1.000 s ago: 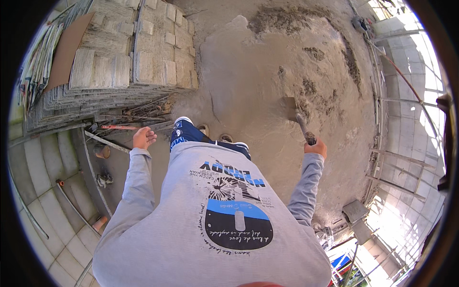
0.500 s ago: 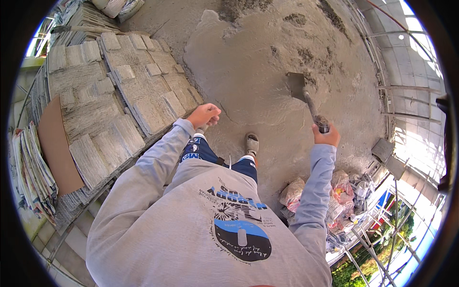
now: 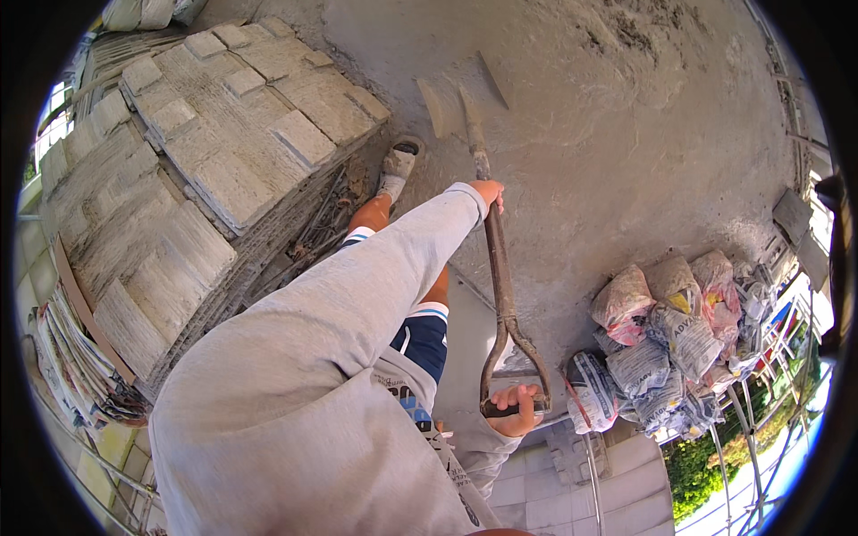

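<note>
Both of my hands hold a long shovel (image 3: 497, 268), its shaft running away from me over wet grey mortar (image 3: 608, 161). My left hand (image 3: 489, 193) is closed around the shaft partway down. At the near end, my right hand (image 3: 520, 407) is wrapped on the crossbar of the forked handle. The shovel's wide blade, smeared with grey, rests at or just above the mortar, and I cannot tell which. My left forearm reaches across in front of me. One foot in a mortar-caked shoe (image 3: 399, 161) is planted beside the stack at the left.
At the left stands a stack of rough grey boards (image 3: 214, 125) with small blocks on top. Folded sacks (image 3: 76, 357) lie beside it. Several filled bags (image 3: 670, 330) are piled at the right, near metal poles (image 3: 751, 429). Dark clumps (image 3: 626, 36) show at the far side.
My left hand, empty before, has taken hold of the shaft. The shovel blade has swung left, and my right hand has drawn the handle back toward me. My view has turned.
</note>
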A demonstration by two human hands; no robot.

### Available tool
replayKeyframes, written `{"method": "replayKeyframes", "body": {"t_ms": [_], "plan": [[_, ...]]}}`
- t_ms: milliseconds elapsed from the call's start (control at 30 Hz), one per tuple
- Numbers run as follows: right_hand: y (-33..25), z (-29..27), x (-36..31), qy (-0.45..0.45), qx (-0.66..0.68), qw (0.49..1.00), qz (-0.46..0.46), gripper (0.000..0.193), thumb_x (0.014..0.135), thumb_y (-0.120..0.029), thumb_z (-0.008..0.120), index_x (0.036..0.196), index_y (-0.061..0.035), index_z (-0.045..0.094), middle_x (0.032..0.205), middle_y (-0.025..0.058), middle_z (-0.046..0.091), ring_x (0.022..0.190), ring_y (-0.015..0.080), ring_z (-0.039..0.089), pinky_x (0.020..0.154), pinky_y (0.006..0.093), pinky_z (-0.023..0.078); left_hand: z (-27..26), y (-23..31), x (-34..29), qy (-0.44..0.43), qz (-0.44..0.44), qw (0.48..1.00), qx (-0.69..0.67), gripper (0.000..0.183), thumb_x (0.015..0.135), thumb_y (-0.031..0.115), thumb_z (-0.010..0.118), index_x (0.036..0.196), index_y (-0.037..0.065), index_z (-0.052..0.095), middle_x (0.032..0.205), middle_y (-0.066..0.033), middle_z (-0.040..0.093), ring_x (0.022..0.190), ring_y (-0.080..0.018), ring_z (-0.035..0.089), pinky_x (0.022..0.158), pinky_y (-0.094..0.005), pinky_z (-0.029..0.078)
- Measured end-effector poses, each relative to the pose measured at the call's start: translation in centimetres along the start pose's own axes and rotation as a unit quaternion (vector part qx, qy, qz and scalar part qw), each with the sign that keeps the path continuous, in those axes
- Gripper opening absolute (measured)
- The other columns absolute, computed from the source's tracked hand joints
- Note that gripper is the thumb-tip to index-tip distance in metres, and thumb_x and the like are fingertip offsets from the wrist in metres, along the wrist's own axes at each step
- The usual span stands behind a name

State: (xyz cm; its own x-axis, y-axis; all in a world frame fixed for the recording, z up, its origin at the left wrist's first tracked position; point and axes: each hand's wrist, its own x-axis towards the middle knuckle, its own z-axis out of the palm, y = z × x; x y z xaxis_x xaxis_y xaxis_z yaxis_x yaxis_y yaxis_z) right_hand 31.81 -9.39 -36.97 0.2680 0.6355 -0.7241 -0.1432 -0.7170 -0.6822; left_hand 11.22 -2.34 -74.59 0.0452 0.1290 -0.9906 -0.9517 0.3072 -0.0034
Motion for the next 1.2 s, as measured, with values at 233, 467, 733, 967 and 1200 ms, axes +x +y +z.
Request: {"method": "replayKeyframes", "body": {"t_ms": [233,467,733,967,1200], "plan": [[6.0,-15.7,4.5,0.089,-0.034,0.995,0.025,0.013,0.074,-0.002,0.058,0.079,-0.0076,0.048,0.052,0.0041,0.041,0.037,0.0148,0.038,0.039,0.0306,0.040,-3.3,-15.0,0.5,0.085,-0.031,0.996,-0.026,0.011,0.082,0.007,0.059,0.081,0.001,0.051,0.067,-0.0080,0.050,0.048,-0.0190,0.050,0.045,-0.0379,0.046],[8.7,-16.9,8.0,0.112,-0.026,0.992,0.050,0.010,0.078,-0.003,0.056,0.081,-0.0077,0.048,0.051,0.0032,0.040,0.037,0.0140,0.037,0.037,0.0307,0.039,-4.1,-16.8,5.0,0.078,-0.001,0.997,0.010,0.013,0.080,0.006,0.059,0.083,0.000,0.048,0.067,-0.0081,0.050,0.048,-0.0193,0.050,0.044,-0.0384,0.047],[16.6,0.0,11.0,0.085,0.092,0.975,0.185,0.008,0.077,-0.002,0.055,0.078,-0.0070,0.049,0.050,0.0037,0.040,0.036,0.0167,0.035,0.038,0.0326,0.036,-9.0,4.8,10.8,0.173,0.063,0.976,0.113,0.008,0.078,0.003,0.053,0.071,-0.001,0.050,0.057,-0.0117,0.049,0.045,-0.0227,0.049,0.044,-0.0389,0.046],[26.1,16.2,8.8,0.022,0.243,0.933,0.264,0.009,0.076,-0.003,0.057,0.080,-0.0094,0.051,0.055,0.0050,0.046,0.042,0.0188,0.042,0.042,0.0356,0.038,-13.3,24.7,12.5,0.204,0.183,0.930,0.244,0.013,0.077,0.005,0.054,0.069,-0.005,0.053,0.057,-0.0122,0.051,0.047,-0.0238,0.051,0.045,-0.0371,0.047],[21.1,30.5,6.6,-0.010,0.355,0.890,0.287,0.008,0.081,-0.009,0.054,0.076,-0.0154,0.053,0.054,0.0032,0.044,0.044,0.0198,0.040,0.047,0.0384,0.038,-5.2,39.9,6.8,0.194,0.294,0.852,0.387,0.013,0.077,0.007,0.056,0.070,-0.004,0.054,0.060,-0.0111,0.054,0.049,-0.0219,0.055,0.046,-0.0350,0.049]]}}
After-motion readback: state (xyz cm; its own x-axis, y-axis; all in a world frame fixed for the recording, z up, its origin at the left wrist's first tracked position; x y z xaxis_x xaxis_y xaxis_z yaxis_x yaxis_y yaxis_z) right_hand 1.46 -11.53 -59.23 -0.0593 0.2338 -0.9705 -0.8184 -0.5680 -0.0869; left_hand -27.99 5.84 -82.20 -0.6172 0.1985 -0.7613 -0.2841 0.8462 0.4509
